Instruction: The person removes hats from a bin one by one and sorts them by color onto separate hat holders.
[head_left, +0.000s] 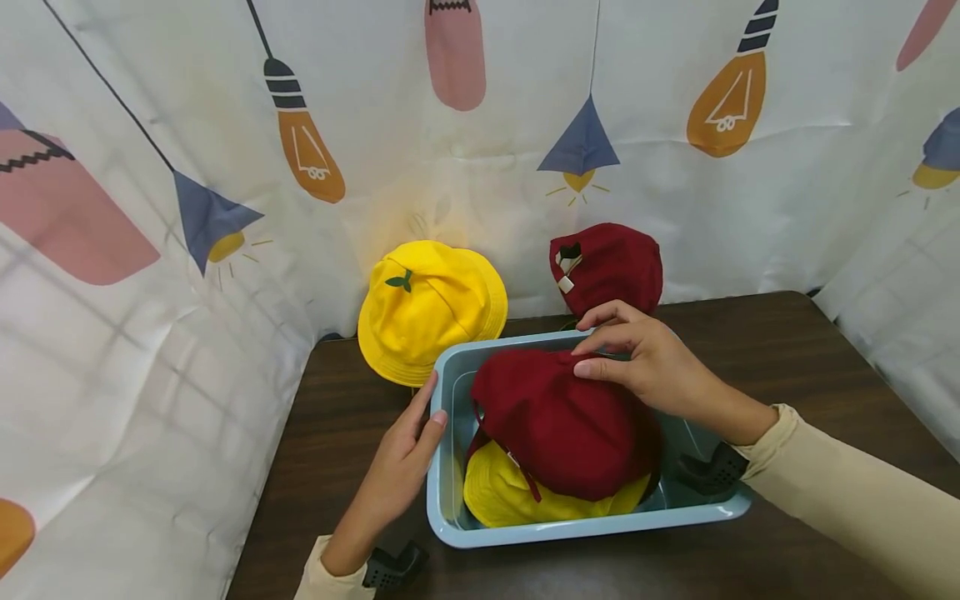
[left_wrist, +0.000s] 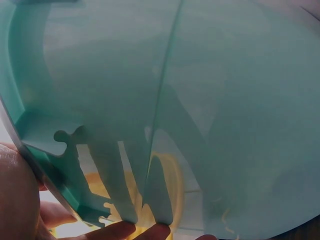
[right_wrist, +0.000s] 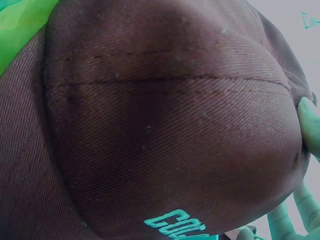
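Observation:
A light blue plastic tub [head_left: 570, 528] holds a dark red cap [head_left: 555, 425] lying on top of a yellow hat [head_left: 510, 496]. My right hand [head_left: 652, 358] pinches the crown of the red cap between thumb and fingertips. In the right wrist view the red cap [right_wrist: 165, 130] fills most of the picture, pale stitched letters on its front, with the thumb [right_wrist: 311, 125] against its crown. My left hand [head_left: 397, 462] rests along the tub's left wall, its fingers fairly straight. The left wrist view has fingertips [left_wrist: 155, 231] close against the tub's outer wall [left_wrist: 240, 125].
Behind the tub stand a yellow bucket hat [head_left: 435, 308] with a green sprout mark and another dark red cap [head_left: 615, 267], its back strap facing me. The dark wooden table [head_left: 750, 342] ends at a white printed curtain [head_left: 480, 192] on the back and sides.

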